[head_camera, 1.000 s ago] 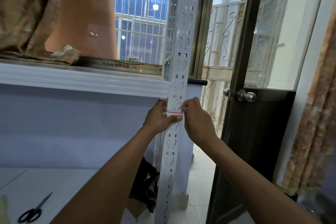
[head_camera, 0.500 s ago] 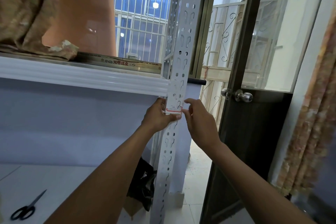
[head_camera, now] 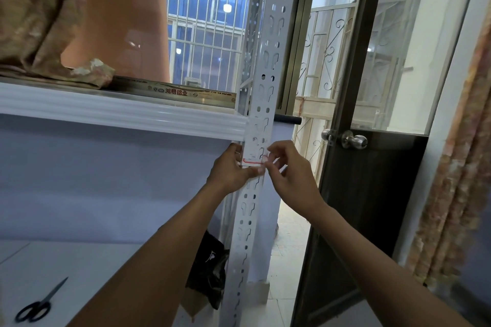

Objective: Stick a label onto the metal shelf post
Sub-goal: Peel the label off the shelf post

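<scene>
**Label at post, both hands engaged**

White, red-bordered label (head_camera: 252,160) lies on the front of the metal shelf post (head_camera: 265,74), just below the shelf (head_camera: 119,117). Left hand (head_camera: 230,170) grips the post, thumb across the label's lower edge. Right hand (head_camera: 291,174) pinches the label's right edge.

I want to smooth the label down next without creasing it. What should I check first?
1. Label lies on the post face, just below the shelf: ok.
2. Its red line runs about square to the post: ok.
3. Left hand grips the post, thumb on the label's lower edge: ok.
4. Right hand pinches the label's right edge: ok.
5. Label flat, no bubbles or lifted corners: cannot tell.
</scene>
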